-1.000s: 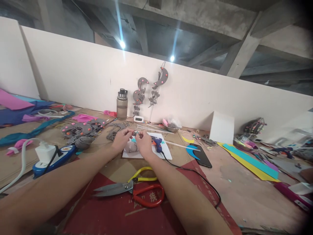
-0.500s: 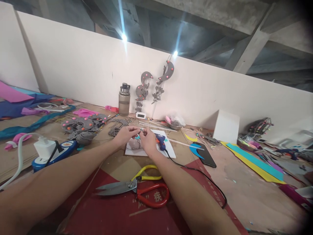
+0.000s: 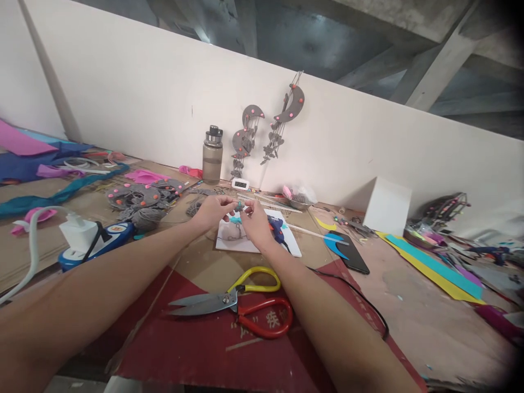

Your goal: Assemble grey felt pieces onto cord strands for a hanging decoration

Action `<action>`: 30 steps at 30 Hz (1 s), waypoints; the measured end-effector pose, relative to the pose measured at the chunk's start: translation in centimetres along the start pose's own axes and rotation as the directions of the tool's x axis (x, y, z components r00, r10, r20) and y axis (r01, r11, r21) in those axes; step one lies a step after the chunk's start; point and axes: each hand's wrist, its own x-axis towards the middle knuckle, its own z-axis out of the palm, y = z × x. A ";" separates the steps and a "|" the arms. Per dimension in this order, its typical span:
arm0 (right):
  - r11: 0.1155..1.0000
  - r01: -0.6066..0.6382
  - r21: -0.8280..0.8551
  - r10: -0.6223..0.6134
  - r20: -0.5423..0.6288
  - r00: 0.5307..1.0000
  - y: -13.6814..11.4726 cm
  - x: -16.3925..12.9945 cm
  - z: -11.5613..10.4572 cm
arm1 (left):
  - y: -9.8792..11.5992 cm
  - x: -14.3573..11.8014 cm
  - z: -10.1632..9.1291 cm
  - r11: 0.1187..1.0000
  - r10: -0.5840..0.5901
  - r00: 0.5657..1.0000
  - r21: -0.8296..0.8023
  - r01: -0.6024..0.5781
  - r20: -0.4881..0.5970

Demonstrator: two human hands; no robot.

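- A long white upright panel (image 3: 139,93) stands along the far edge of the pinkish, stained desk (image 3: 393,311).
- A red-and-brown printed cardboard sheet (image 3: 184,349) covers the middle of the desk's near edge.
- Metal shears with one yellow and one red looped handle (image 3: 233,299) lie on it, blades pointing left.
- A flat white rectangular board (image 3: 292,248) lies beyond the shears.
- The left hand (image 3: 213,214) has thumb and forefinger pinched on a tiny teal-and-grey piece.
- The right hand (image 3: 257,224) closes its fingertips on the piece's other side.
- A blue glue gun (image 3: 278,229), partly hidden, rests near the board's right edge.
- The tiny teal-and-grey piece (image 3: 239,206) is held up near the board's far edge; its shape is unclear.
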 end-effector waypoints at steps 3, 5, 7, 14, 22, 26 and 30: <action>0.999 0.043 -0.017 -0.043 -0.024 0.999 0.0 0.0 -0.1 | -0.3 0.2 0.0 1.000 0.020 0.999 -0.001 -0.020 0.038; 0.995 0.087 -0.046 -0.089 -0.051 0.995 0.0 0.0 -0.1 | -0.7 0.4 -0.1 0.999 0.031 0.998 -0.017 -0.030 0.056; 0.987 0.133 -0.085 -0.139 -0.065 0.988 0.0 0.0 -0.1 | -1.1 0.5 0.0 1.000 0.027 0.997 -0.018 -0.025 0.074; 0.967 0.204 -0.154 -0.221 -0.100 0.970 0.1 -0.1 -0.3 | -1.1 0.6 0.0 1.000 0.003 0.996 -0.012 -0.002 0.094; 0.922 0.318 -0.221 -0.335 -0.042 0.941 0.0 0.0 -0.8 | -0.6 0.3 0.4 0.990 -0.103 0.988 -0.084 0.113 0.119; 0.926 0.312 -0.212 -0.332 -0.067 0.941 0.2 0.1 -1.0 | -0.4 0.2 0.3 0.995 -0.087 0.986 -0.036 0.093 0.145; 0.934 0.297 -0.201 -0.317 -0.074 0.946 0.1 0.1 -0.9 | -0.4 0.1 0.1 0.978 0.053 0.986 0.193 -0.084 0.161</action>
